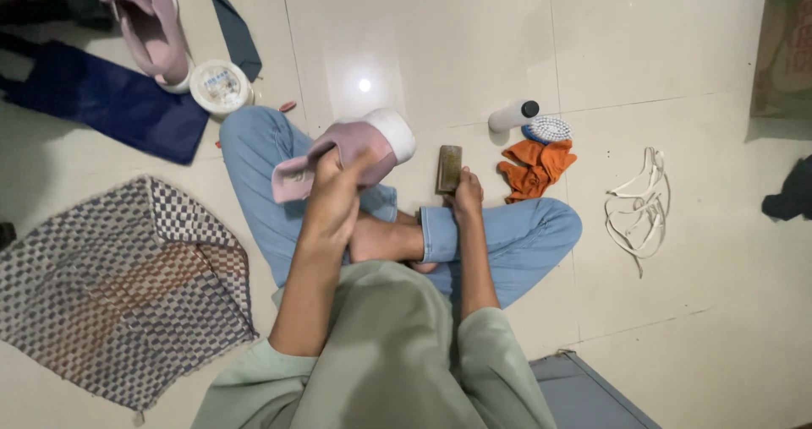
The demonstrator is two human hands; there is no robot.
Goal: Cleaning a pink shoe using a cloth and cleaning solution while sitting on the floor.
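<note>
Checkered cloth (127,285) lay at nine o'clock of the seated person. Above their crossed legs, the left hand (334,196) was wrapped around the heel of a pink slip-on shoe (351,152) with a white toe, which looked light and soft-sided, stiffest at the sole, so best held there. At one o'clock the right hand (465,196) pinched a small dark brush (449,169) on the floor; it seemed rigid and easy to grip. An orange rag (534,167) and loose white laces (639,205) lay further right.
</note>
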